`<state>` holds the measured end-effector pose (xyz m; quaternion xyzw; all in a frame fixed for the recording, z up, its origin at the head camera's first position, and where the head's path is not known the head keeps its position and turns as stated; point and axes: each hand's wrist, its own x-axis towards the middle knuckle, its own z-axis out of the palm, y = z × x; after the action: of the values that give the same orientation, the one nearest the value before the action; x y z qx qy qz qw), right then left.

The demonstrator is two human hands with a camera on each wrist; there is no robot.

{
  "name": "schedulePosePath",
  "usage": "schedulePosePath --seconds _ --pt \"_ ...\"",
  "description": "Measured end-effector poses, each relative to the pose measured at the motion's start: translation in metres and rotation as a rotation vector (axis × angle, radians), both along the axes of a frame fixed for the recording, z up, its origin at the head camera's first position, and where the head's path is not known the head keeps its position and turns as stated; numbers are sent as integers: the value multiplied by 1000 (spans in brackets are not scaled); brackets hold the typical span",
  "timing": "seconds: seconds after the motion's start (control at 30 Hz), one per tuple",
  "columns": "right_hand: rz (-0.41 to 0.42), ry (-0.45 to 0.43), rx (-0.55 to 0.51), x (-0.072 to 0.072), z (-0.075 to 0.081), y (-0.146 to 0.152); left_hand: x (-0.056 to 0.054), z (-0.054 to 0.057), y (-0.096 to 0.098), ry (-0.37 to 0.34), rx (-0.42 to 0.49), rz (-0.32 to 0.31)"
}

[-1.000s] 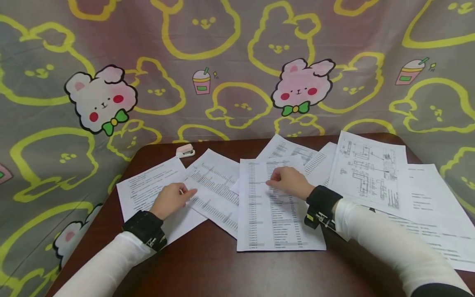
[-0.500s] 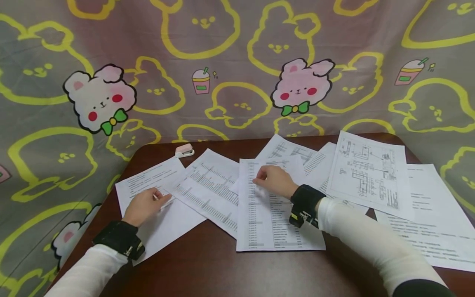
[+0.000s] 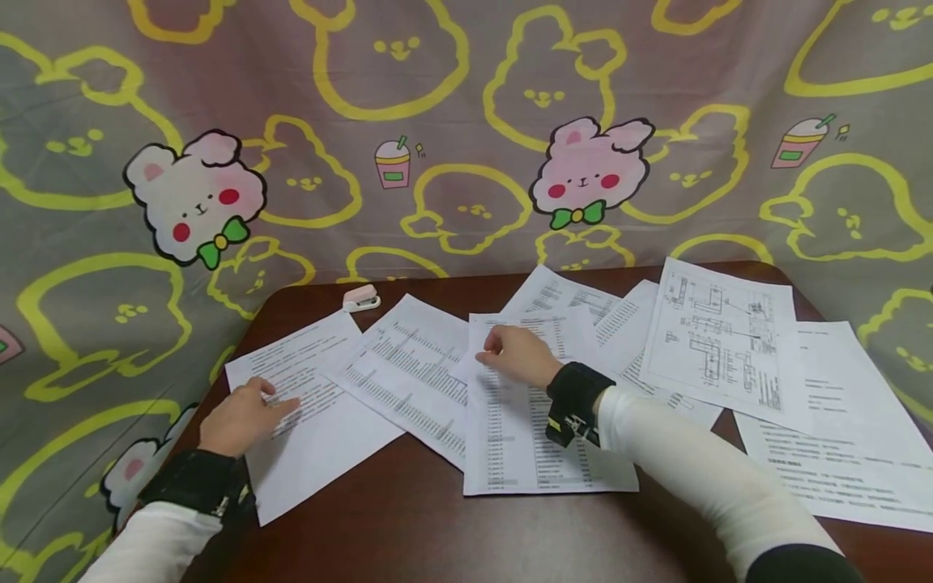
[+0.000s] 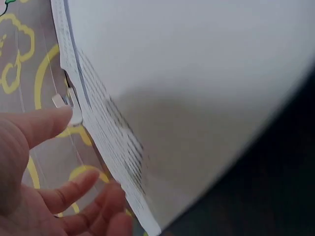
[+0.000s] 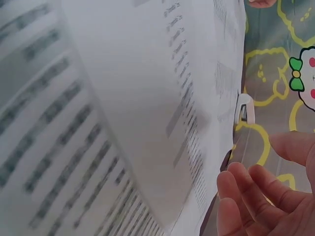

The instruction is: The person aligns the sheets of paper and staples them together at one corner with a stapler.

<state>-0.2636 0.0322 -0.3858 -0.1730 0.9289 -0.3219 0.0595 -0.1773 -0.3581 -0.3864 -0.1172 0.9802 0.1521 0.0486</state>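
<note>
My left hand [image 3: 244,417] hovers over the leftmost printed sheet [image 3: 321,445], with thumb and fingers apart and nothing between them, as the left wrist view also shows. My right hand [image 3: 519,356] is above the upper part of the middle sheet with columns of text [image 3: 510,453]. In the right wrist view its fingers [image 5: 246,187] bend loosely, the thumb stands off, and no paper is between them. Between these two sheets a slanted printed sheet [image 3: 408,364] overlaps the left one. Whether the right fingertips touch paper cannot be told.
A small pink and white stapler [image 3: 361,298] sits at the back left of the dark brown table [image 3: 379,518]. To the right, a sheet with technical drawings [image 3: 717,340] overlaps other printed sheets [image 3: 838,461]. A patterned curtain [image 3: 466,138] hangs behind the table.
My left hand has moved left and toward me, away from the slanted sheet to over the leftmost one. My right hand has shifted left above the middle sheet. The sheets look unmoved.
</note>
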Motion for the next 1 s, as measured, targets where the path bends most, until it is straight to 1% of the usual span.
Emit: schedulePosePath --seconds 0.17,0.23,0.3,0.4,0.5,0.63,0.8,0.93,1.0 --pt "11 7 -6 -3 0 -14 2 -4 -13 84 -98 48" --pt "18 -1 -12 -3 2 -20 3 -6 -19 88 -108 79" --pt "25 -16 -15 -3 4 -26 3 -7 -25 72 -102 107" --pt "34 -30 -20 -4 6 -33 4 -6 -31 30 -87 141" --pt "40 -38 -16 -6 5 -39 4 -5 -34 4 -85 145" --pt "39 -65 -12 -9 3 -47 2 -4 -34 -13 -78 156" --pt "40 -84 -15 -13 1 -56 -5 -4 -36 -37 -63 177" --pt "21 -100 -36 -14 3 -62 -13 -3 -39 -59 -27 193" --pt "9 -113 -48 -14 5 -66 -17 -3 -41 -84 3 203"
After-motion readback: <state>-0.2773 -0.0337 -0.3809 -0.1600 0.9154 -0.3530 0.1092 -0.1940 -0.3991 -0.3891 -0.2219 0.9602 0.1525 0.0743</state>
